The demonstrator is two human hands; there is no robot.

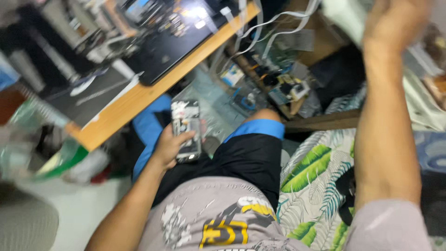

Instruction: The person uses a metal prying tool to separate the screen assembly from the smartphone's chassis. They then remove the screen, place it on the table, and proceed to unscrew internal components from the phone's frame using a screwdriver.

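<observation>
The wooden workbench [139, 100] runs diagonally across the upper left of the view, with a dark mat [176, 46] lying on it; below its edge, loose circuit boards and parts [278, 86] lie in a heap with white ribbon cables [269, 23] trailing over them. The person sits beside a leaf-patterned cushion [311, 172], black shorts with a blue hem covering the lap. The right hand [395, 21] is raised to the upper right edge of the view, blurred by motion; whether its fingers are open or closed cannot be told, and the pale thing beside it is too smeared to identify. The left hand [169, 148] holds an opened phone [186, 131], its back cover off and internals exposed, above the left thigh, just clear of the bench edge; the fingers wrap the lower body and the thumb presses its face. For a sound hold, the grip should stay on the frame edges, clear of exposed components, with the unit kept level and steady while the other arm moves.
</observation>
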